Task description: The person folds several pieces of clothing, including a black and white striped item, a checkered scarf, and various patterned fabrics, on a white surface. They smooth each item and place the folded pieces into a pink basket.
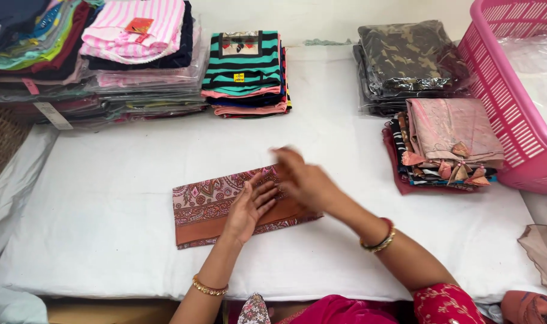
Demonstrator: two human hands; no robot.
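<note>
1. Left hand (249,207) lies flat, palm down, fingers spread a little, pressing on the folded paisley cloth (207,207); gold bangle at the wrist.
2. Right hand (300,177) is open, gripping nothing, fingers loosely extended over the cloth's right end; blurred, so cannot tell whether it touches the fabric. Red and gold bangles on that wrist.
3. The folded paisley cloth, a brown-pink rectangle with a plain rust band along its near edge, lies flat in the middle of the counter (105,228), slightly tilted, under both hands.
4. Counter is covered with a white sheet.
5. Right of the hands: a stack of folded fabrics (447,147), pink-beige piece on top, small tassels along its near edge.
6. Behind that stack: camouflage-print garments in clear bags (405,60).
7. Far right: a pink plastic basket (513,114) with clear plastic inside, touching or just beside the tasselled stack.
8. Back centre: a stack of striped garments (246,72), green-black stripes on top.
9. Back left: piles of bagged clothes (123,60), a pink-white striped piece on top.
10. Near edge: the person's magenta sleeve (441,303).
</note>
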